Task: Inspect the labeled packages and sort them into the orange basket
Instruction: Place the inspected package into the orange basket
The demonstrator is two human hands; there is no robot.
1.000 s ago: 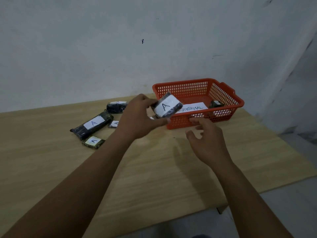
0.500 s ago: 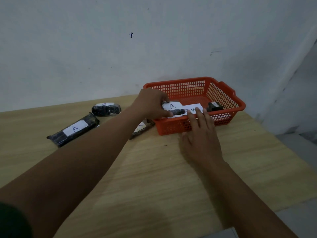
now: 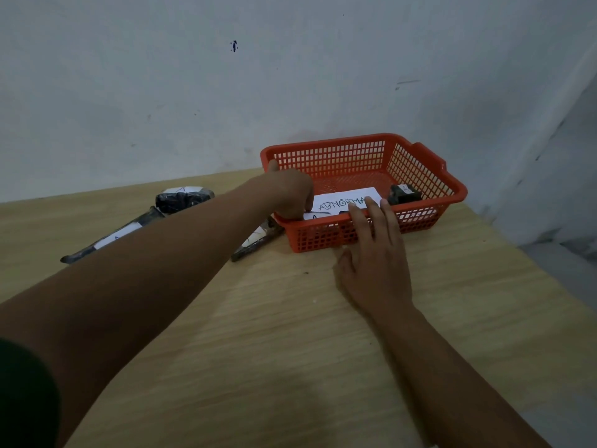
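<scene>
Left hand (image 3: 290, 195) reached over the near-left corner of the orange basket (image 3: 420, 218), fingers curled downward onto a white-labelled package (image 3: 318, 216) lying inside against the near wall; hard to tell whether gripping it or only touching, the fingertips hidden behind the rim; right hand (image 3: 374, 253) laid flat and relaxed, palm down on the table (image 3: 290, 350), straight fingers spread up over the basket's near wall and rim, holding nothing.

From the left: long dark package (image 3: 113, 239) with a white label, lying on the table, partly hidden by the left forearm; behind it, nearer the wall, rounded dark package (image 3: 182, 198) with a white label on top; further right, slim dark package (image 3: 255, 242) with a white label, lying just beside the basket's left end, partly under the forearm; then the basket itself, standing on the table near the wall; inside it a white paper sign (image 3: 342, 203) reading "ABNORMA", its last letters covered by the right fingertips; at the right end of the basket, 1 small dark package (image 3: 403, 194), well apart from the package under the left hand.
</scene>
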